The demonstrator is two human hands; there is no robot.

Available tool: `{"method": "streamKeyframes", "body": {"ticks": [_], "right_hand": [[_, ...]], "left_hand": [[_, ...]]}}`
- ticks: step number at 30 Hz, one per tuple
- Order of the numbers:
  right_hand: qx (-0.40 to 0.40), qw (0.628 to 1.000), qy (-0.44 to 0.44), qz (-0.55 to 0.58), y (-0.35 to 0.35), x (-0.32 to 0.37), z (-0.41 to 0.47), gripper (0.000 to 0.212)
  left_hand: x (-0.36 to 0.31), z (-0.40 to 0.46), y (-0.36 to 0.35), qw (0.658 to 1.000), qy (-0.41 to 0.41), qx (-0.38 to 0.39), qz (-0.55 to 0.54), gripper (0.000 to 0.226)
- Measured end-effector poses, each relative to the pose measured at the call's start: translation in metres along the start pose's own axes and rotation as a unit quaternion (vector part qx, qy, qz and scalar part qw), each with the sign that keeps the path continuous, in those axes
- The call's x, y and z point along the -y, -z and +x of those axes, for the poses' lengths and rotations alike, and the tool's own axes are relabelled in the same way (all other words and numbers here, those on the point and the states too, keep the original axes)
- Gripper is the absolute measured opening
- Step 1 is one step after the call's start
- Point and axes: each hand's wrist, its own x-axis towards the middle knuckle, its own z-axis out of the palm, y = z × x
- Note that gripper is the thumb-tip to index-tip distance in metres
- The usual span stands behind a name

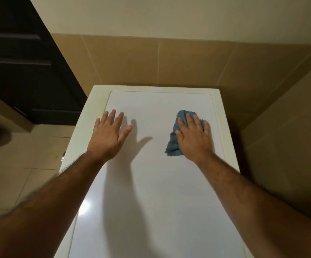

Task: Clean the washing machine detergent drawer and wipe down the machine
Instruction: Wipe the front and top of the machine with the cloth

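I look straight down on the white top of the washing machine (151, 192). A blue cloth (173, 144) lies on its right half. My right hand (193, 136) presses flat on the cloth with straight fingers. My left hand (110, 135) is spread with straight fingers over the left half of the top, and its shadow falls just to its right. The detergent drawer and the machine's front are out of sight.
A tan tiled wall (169, 62) runs behind the machine and another (281, 146) stands close on its right. A dark panelled door (20, 62) is at the back left. Beige floor tiles (20, 174) lie to the left of the machine.
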Motion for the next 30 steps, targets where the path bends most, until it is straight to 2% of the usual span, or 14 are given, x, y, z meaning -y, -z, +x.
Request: {"method": "streamKeyframes", "body": {"ticks": [5, 14, 18, 23, 30], "right_hand": [[-0.012, 0.999, -0.045, 0.003, -0.005, -0.037, -0.023, 0.059], [-0.01, 0.997, -0.072, 0.009, -0.01, -0.038, -0.067, 0.062], [-0.012, 0.995, -0.092, 0.02, -0.009, -0.022, -0.084, 0.064], [-0.009, 0.994, -0.109, 0.025, -0.01, 0.022, -0.093, 0.064], [-0.005, 0.999, -0.032, 0.042, -0.007, 0.148, -0.098, 0.064]], "left_hand": [[-0.012, -0.021, -0.003, 1.0, 0.002, 0.006, 0.006, 0.103], [0.012, -0.07, 0.014, 0.999, 0.038, -0.003, 0.016, 0.077], [0.036, -0.09, 0.027, 0.998, 0.06, 0.003, 0.018, 0.077], [0.075, -0.113, 0.037, 0.998, 0.066, 0.014, 0.016, 0.079], [0.127, -0.138, 0.042, 0.997, 0.064, 0.036, 0.014, 0.08]]}}
